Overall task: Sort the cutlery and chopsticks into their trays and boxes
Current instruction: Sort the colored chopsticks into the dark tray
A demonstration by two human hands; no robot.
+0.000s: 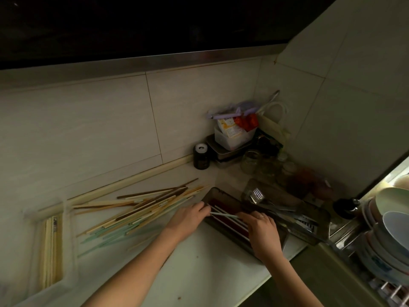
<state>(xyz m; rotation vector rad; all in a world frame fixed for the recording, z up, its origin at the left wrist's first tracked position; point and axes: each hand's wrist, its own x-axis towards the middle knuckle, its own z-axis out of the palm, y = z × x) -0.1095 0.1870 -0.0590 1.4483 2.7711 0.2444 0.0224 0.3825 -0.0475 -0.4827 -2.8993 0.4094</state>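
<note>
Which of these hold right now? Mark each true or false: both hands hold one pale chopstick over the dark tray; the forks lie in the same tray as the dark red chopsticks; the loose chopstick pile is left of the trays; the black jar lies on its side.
1. Both the left hand and the right hand hold one pale thin chopstick over the dark rectangular tray. True.
2. The metal forks share that tray. False: they lie in a second tray beside it.
3. The loose pile of wooden and pale green chopsticks lies left of both trays. True.
4. The black cylindrical jar lies on its side. False: it stands upright by the wall.
</note>
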